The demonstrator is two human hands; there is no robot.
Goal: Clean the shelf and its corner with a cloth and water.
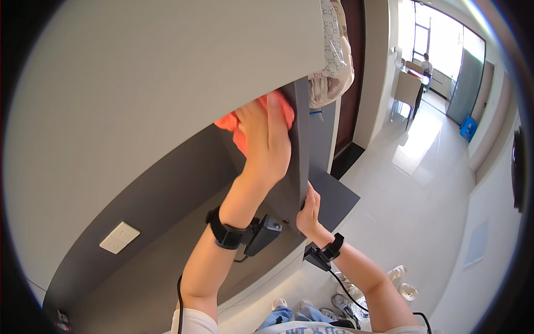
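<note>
A coral-red cloth [285, 109] is in my left hand [260, 137], which presses it against the upper inner face of a dark grey side panel [301, 137]. This panel closes off the right end of a recessed niche in a cabinet. Part of the cloth lies hidden under my fingers, and its edges stick out on both sides. Lower down, my right hand [308, 211] rests against the front edge and outer side of the same panel, holding no loose object. Both wrists wear black straps with small devices attached.
A light grey cabinet door [167, 75] overhangs the niche, with a white wall socket [119, 237] inside. Bags [331, 54] hang past the panel, above a dark ledge [333, 198]. Several shoes [346, 307] lie near my feet. A person [426, 67] is far off by the window.
</note>
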